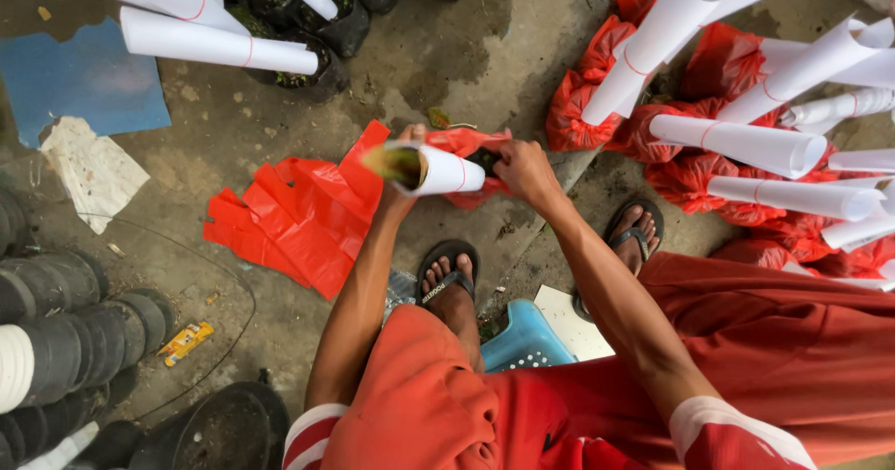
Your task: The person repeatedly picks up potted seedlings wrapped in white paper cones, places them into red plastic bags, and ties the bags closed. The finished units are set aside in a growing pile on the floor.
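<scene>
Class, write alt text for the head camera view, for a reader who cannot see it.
Seen from above, a seated person's left hand and right hand pull a red plastic bag over a paper-wrapped seedling. Loose red bags lie on the concrete floor.

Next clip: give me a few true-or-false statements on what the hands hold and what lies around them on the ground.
1. Both hands grip a red plastic bag around the base of a paper-wrapped plant. True.
2. The left hand rests flat on the ground. False: it is raised, at the bag and wrap.
3. A pile of loose red bags lies on the concrete by the person's left arm. True.
4. The finished plants by the right hand sit in blue bags. False: their bags are red.
5. The person is barefoot. False: sandals are on both feet.
</scene>
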